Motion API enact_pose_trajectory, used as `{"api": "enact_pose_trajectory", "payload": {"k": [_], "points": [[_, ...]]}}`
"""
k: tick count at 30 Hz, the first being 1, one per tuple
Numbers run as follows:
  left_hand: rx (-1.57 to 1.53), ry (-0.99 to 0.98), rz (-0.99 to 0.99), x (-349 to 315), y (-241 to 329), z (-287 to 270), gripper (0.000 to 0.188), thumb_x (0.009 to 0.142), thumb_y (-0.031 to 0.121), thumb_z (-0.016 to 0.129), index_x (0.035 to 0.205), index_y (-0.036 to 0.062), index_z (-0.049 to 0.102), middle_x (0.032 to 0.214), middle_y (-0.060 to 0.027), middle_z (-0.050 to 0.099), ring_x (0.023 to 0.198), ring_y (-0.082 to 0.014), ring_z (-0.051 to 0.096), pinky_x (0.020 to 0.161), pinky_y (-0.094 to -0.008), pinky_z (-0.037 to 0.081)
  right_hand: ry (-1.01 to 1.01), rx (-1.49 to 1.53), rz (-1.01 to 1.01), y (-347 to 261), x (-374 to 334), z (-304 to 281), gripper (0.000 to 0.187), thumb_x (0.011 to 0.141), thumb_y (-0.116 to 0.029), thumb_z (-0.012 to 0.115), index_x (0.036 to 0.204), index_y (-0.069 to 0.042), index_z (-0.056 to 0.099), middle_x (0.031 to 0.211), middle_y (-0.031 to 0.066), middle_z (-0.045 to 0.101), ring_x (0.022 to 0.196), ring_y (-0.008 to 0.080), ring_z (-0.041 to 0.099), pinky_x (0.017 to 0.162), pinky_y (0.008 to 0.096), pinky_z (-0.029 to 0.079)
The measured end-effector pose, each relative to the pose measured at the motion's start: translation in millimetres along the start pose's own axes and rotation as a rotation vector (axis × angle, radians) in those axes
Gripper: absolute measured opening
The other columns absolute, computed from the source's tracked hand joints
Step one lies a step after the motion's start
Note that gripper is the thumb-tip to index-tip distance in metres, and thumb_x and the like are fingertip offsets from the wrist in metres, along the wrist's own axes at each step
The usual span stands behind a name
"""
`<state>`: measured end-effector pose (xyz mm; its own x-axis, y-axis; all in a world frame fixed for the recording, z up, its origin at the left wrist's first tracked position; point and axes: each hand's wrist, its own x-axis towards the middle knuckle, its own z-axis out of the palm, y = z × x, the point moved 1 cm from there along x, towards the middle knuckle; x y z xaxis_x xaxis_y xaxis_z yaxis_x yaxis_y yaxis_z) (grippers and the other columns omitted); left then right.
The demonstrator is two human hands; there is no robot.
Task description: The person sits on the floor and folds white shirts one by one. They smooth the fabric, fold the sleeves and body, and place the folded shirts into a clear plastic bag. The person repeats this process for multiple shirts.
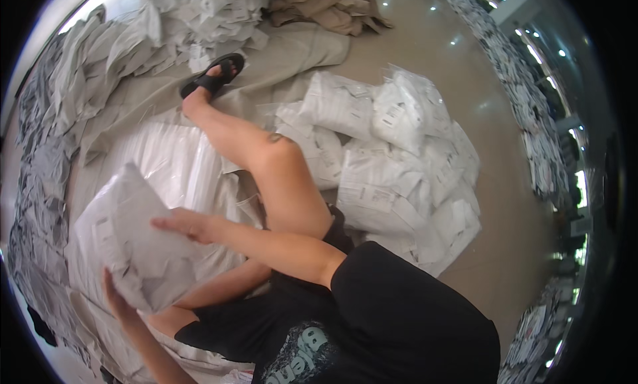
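Note:
A clear plastic bag with a folded pale garment (143, 234) is held up at a tilt in front of me, on the left. My left hand (117, 296) grips its lower left edge, the fingers along the side and partly hidden by the bag. At its right side my right hand (186, 225) is closed on the edge, fingers lying over the face of the bag. Below the bag lies a stack of white plastic-wrapped packages (186, 155), partly covered by my arms and the bag.
Right of my bent leg (252, 138) is a heap of bagged white garments (382, 191). Loose grey and white clothes (100, 65) pile up along the left and back, with brown clothes (332, 8) behind. Stacked garments (531, 111) line the far right of the tiled floor (488, 238).

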<state>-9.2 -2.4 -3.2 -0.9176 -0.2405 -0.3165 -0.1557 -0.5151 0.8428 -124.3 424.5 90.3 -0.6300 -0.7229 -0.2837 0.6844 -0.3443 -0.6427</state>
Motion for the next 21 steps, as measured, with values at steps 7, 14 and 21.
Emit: {"api": "enact_pose_trajectory", "payload": {"k": [7, 14, 21], "points": [[-0.003, -0.162, -0.046, -59, 14, -32, 0.061, 0.114, 0.043, 0.056, 0.158, 0.0013, 0.051, 0.154, -0.0109, 0.059, 0.131, -0.0244, 0.064, 0.109, -0.0399, 0.054, 0.107, -0.283, -0.398, -56, -79, 39, 0.039, 0.103, -0.031, 0.075, 0.13, -0.003, 0.074, 0.098, -0.0008, 0.074, 0.082, 0.0068, 0.063, 0.072, 0.0274, 0.051], [0.525, -0.02, -0.121, -112, 24, 58, 0.029, 0.107, 0.028, 0.07, 0.125, 0.0039, 0.07, 0.108, -0.0066, 0.073, 0.105, -0.0198, 0.073, 0.09, -0.0347, 0.059, 0.89, -0.15, -1.041, -142, -302, -64, 0.039, 0.112, -0.032, 0.058, 0.132, -0.001, 0.073, 0.124, 0.0073, 0.074, 0.108, 0.0181, 0.071, 0.103, 0.0347, 0.053], [-0.053, -0.127, -0.021, -210, -39, 199, 0.046, 0.116, 0.041, 0.052, 0.116, -0.0005, 0.073, 0.105, -0.0106, 0.076, 0.102, -0.0215, 0.072, 0.1, -0.0351, 0.055, 0.918, -0.373, -0.434, 3, -406, -175, 0.047, 0.116, -0.042, 0.051, 0.133, -0.002, 0.069, 0.108, 0.0068, 0.077, 0.095, 0.0162, 0.073, 0.083, 0.0324, 0.058]]}}
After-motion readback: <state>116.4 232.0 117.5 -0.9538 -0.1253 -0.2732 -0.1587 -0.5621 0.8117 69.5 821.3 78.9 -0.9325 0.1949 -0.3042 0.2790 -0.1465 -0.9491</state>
